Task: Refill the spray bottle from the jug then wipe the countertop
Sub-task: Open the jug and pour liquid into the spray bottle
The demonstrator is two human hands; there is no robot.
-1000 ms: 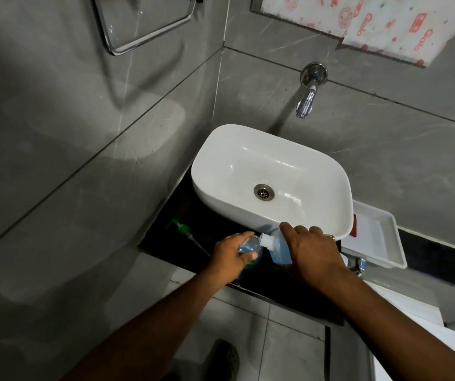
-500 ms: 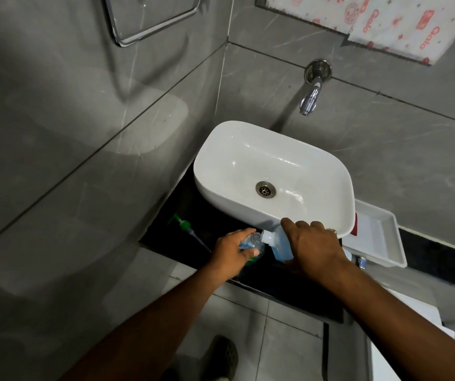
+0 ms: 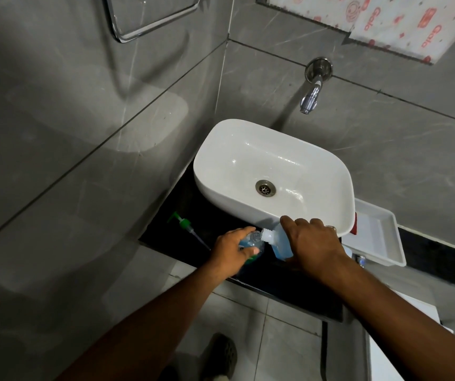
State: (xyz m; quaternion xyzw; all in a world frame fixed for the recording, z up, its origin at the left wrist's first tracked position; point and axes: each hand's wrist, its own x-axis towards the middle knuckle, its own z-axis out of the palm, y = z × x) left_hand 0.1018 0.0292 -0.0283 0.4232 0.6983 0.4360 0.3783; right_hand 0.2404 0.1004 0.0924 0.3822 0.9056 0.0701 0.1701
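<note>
My left hand (image 3: 233,250) grips a small clear spray bottle (image 3: 253,242) with blue liquid in it, standing on the black countertop (image 3: 190,215) in front of the basin. My right hand (image 3: 314,246) holds a translucent jug (image 3: 279,243) of blue liquid tilted left, its white threaded neck touching the bottle's open mouth. The bottle's green spray head (image 3: 183,222) with its dip tube lies on the counter to the left. Most of the jug is hidden under my right hand.
A white basin (image 3: 273,177) sits on the counter just behind my hands, under a chrome wall tap (image 3: 312,94). A white tray (image 3: 380,237) stands to the right. Grey tiled walls close in left and behind; my foot shows on the floor below.
The jug's neck has stayed at the bottle's mouth with both hands nearly still. The view has shifted slightly.
</note>
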